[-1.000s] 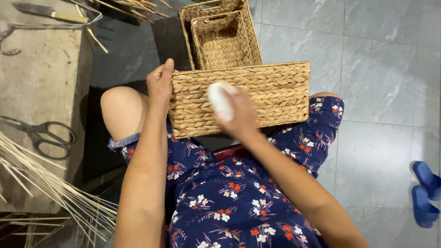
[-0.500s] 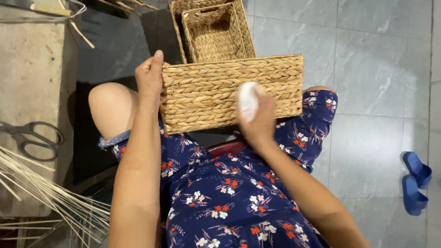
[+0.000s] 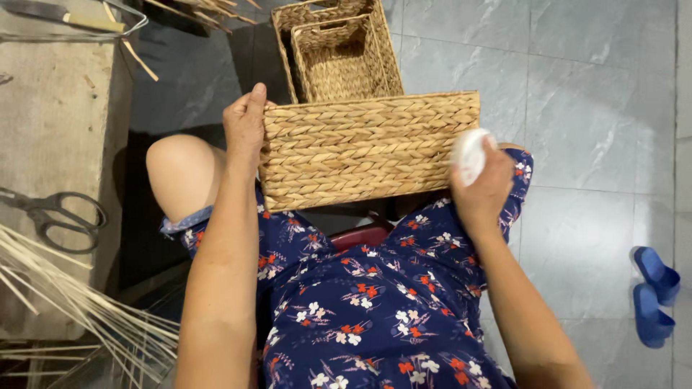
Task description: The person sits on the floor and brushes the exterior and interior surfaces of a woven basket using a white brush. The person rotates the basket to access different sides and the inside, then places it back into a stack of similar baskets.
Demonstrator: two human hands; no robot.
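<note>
— What have your hands got, there at the centre of the frame?

— Your left hand (image 3: 245, 126) grips the left end of the woven basket (image 3: 367, 148) lying across your knees. Your right hand (image 3: 481, 189) presses a white cloth (image 3: 468, 153) to its right end.

— And around you?

— Nested baskets (image 3: 339, 50) at top centre, scissors (image 3: 54, 216) at the left edge, blue slippers (image 3: 654, 295) lower right.
</note>
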